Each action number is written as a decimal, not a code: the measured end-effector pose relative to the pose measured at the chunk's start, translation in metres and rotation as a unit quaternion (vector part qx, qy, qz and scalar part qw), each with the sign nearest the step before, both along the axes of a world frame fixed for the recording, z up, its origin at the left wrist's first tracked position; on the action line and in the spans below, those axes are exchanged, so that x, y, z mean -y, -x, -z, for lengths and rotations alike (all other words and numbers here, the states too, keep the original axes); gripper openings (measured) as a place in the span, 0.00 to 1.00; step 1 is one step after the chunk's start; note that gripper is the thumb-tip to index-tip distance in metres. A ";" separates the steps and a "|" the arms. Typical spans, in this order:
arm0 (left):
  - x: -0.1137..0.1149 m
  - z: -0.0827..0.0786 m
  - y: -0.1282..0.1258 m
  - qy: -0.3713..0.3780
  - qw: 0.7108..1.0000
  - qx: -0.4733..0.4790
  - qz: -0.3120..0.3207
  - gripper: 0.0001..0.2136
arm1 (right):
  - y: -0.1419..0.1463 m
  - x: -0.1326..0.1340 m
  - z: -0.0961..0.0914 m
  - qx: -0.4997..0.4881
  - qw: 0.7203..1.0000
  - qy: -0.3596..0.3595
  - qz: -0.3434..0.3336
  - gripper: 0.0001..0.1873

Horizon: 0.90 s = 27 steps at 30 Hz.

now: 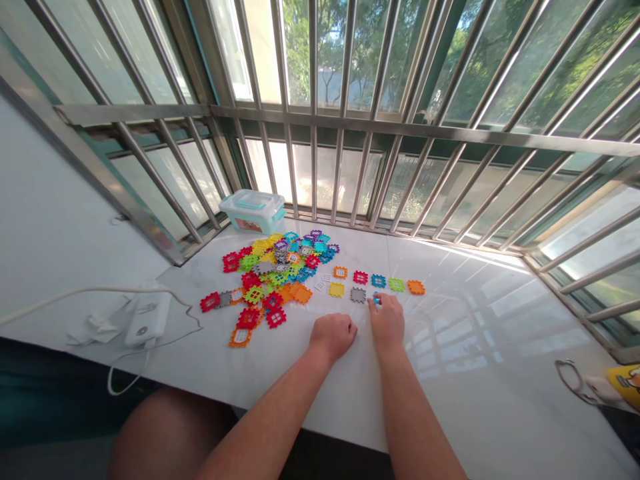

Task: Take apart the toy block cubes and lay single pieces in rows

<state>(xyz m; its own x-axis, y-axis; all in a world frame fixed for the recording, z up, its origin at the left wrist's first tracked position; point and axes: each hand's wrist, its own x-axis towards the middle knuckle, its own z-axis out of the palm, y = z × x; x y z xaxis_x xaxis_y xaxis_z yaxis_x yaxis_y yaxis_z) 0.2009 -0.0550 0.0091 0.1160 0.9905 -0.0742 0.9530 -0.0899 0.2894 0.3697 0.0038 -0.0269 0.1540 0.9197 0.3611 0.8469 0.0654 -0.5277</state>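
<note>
"What's obscured?"
"A blue, notch-edged square plastic tile (377, 302), mostly hidden under fingertips of the right hand (389, 321); pinched or merely touched, I cannot tell."
"The left hand (333, 333)?"
"Curled into a fist, palm unseen, left of the tile."

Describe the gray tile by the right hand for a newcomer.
On the white tabletop, right of the big heap of coloured tiles, lie two rows of spaced tiles. In the nearer one, the gray tile sits between the yellow tile and the right hand, the only gray one in either row.
</note>
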 end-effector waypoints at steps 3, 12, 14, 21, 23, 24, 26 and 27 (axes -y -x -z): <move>0.000 -0.003 0.001 0.006 1.000 0.006 0.003 0.19 | 0.004 0.003 -0.004 0.036 0.999 -0.007 -0.007 0.16; 0.001 -0.002 0.000 0.011 1.000 0.004 -0.004 0.19 | 0.008 0.004 -0.006 0.085 0.995 0.050 0.033 0.17; 0.000 0.000 0.000 0.009 1.000 0.003 -0.001 0.19 | 0.008 0.004 -0.005 0.084 0.995 0.049 0.032 0.17; 0.000 0.005 0.001 -0.009 1.000 0.004 0.006 0.18 | 0.013 0.003 -0.005 0.076 0.996 -0.019 -0.043 0.18; 0.000 0.005 0.001 -0.009 1.000 0.003 0.005 0.18 | 0.015 0.003 -0.003 0.089 0.994 -0.010 -0.058 0.17; 0.000 0.005 0.001 -0.008 1.000 0.002 0.004 0.19 | 0.015 0.003 -0.002 0.094 0.994 -0.004 -0.061 0.17; 0.000 0.006 0.001 -0.008 1.000 0.002 0.002 0.19 | 0.014 0.002 0.001 0.099 0.993 0.004 -0.065 0.16; 0.000 0.006 0.001 -0.009 1.000 0.003 0.002 0.19 | 0.014 0.001 0.002 0.099 0.993 0.005 -0.066 0.15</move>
